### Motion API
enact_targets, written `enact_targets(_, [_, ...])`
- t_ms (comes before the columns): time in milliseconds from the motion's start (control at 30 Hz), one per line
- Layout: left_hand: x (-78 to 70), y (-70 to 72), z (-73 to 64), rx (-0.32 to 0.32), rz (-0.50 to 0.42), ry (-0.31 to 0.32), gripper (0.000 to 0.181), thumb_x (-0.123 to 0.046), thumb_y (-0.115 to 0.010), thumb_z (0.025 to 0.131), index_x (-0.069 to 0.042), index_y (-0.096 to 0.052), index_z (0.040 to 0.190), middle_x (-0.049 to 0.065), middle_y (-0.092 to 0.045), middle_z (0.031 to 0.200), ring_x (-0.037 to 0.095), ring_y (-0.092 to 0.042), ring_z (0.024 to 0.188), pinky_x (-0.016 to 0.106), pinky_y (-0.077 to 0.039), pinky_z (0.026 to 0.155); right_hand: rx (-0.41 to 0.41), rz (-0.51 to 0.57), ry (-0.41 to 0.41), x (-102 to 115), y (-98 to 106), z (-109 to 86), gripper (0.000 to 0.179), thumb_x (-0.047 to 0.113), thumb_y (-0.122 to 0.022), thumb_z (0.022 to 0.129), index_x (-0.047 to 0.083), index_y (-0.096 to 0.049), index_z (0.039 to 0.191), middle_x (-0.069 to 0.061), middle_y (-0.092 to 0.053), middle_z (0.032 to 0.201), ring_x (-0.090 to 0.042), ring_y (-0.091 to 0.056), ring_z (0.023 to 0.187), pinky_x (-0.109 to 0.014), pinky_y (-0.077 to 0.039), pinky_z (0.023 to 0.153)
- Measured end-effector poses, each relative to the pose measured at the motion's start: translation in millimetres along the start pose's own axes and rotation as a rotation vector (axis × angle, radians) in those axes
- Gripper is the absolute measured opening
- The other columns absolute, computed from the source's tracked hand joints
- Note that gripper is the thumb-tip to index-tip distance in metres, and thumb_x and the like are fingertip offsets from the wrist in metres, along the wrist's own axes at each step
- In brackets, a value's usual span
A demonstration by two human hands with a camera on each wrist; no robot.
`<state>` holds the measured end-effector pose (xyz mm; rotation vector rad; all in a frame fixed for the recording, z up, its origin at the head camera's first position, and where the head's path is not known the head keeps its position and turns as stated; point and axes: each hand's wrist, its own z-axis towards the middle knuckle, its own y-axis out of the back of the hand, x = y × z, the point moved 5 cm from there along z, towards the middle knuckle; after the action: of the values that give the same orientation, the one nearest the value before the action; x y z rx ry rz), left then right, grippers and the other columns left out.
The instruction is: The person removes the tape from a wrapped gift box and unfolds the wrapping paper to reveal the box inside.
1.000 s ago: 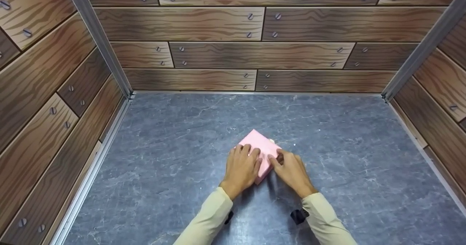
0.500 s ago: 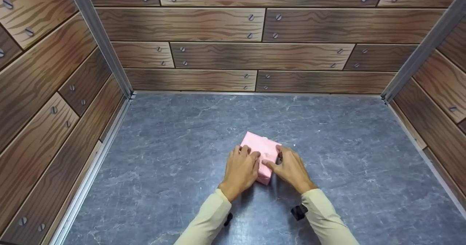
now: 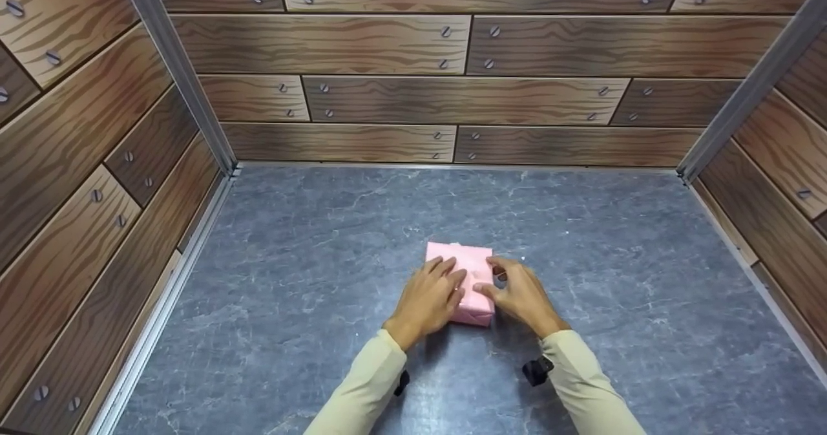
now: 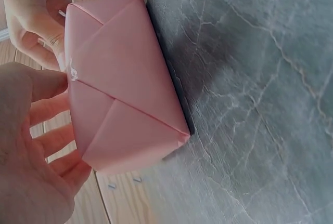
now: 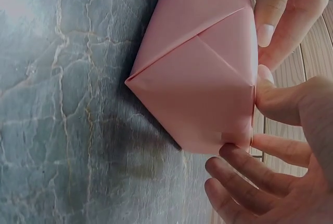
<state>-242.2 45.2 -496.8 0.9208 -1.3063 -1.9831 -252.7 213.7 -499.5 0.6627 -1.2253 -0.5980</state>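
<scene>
A box wrapped in pink paper lies on the grey marbled tabletop, with its near end squared toward me. Folded flaps cross at that end of the box in the left wrist view, and a small shiny white patch shows at the top edge. My left hand rests on its top left part, fingers laid across the paper. At the right side, my right hand grips the edge, thumb on top and fingers at the side. The right wrist view shows the right hand's fingers by the box's corner.
Wood-patterned panels stand at the back and both sides, joined by grey metal corner posts. A small white speck lies on the tabletop right of the box. Dark wrist devices sit under the sleeves.
The box has turned clockwise on the tabletop, from cornerwise to nearly square with me. Both hands stay on it, the left fingers lying a little more spread across the top.
</scene>
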Motion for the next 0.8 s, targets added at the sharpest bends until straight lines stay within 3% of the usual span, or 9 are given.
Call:
enact_targets(267, [1.5,-1.3,-2.1,0.023,-0.097,0.013,0.039,-0.027,-0.059,0.102,-0.007,-0.064,0.136,0.014,-0.054,0.148,0.032,-0.047,0.140,0.044,-0.040,0.114,-0.006,-0.019,0.005,5.2,1.5,-0.4,0.047,0.010,-0.083,0.082,-0.007,-0.067,0.122,-0.022,-0.069,0.110,-0.039,-0.067,0.098,-0.052,-0.054,0.086])
enact_targets(433, [2.7,-1.7,-3.2,0.033,-0.117,0.034,0.040,-0.028,-0.060,0.102,-0.008,-0.064,0.136,0.013,-0.053,0.149,0.030,-0.045,0.141,0.043,-0.039,0.114,-0.101,-0.118,0.044,17.7,0.5,-3.3,0.033,0.012,-0.085,0.079,-0.003,-0.074,0.107,-0.015,-0.062,0.097,-0.031,-0.060,0.086,-0.049,-0.051,0.077])
enact_targets(567, [2.9,-1.9,-4.1,0.027,-0.135,0.040,0.040,-0.028,-0.061,0.101,-0.008,-0.064,0.136,0.013,-0.053,0.149,0.030,-0.045,0.141,0.043,-0.039,0.114,-0.204,-0.186,0.075,23.3,-5.1,-5.0,0.020,0.014,-0.084,0.081,0.000,-0.076,0.093,-0.011,-0.065,0.089,-0.032,-0.063,0.084,-0.050,-0.052,0.076])
enact_targets(800, [3.4,-2.2,-3.9,0.019,-0.163,0.052,0.040,-0.027,-0.062,0.101,-0.007,-0.064,0.136,0.013,-0.052,0.149,0.030,-0.045,0.141,0.042,-0.040,0.114,-0.354,-0.290,0.134,27.5,-13.6,-7.4,0.014,0.012,-0.081,0.083,0.002,-0.073,0.081,-0.010,-0.063,0.079,-0.035,-0.064,0.074,-0.051,-0.053,0.068])
